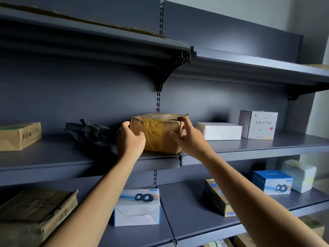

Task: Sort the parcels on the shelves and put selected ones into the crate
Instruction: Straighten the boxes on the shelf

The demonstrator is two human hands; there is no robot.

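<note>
A brown cardboard parcel (158, 132) wrapped in yellowish tape rests on the middle shelf (249, 148), near its front edge at the joint between two shelf sections. My left hand (130, 138) grips the parcel's left side, fingers curled round its corner. My right hand (187, 136) holds its right side, fingers over the top right corner and thumb on the front face. No crate is in view.
On the same shelf lie a black plastic bag (89, 131), a brown box (19, 136) at far left, a flat white box (220, 131) and a white printed cube box (258, 124). The lower shelf holds speaker boxes (138, 207), a blue box (272, 181) and other parcels.
</note>
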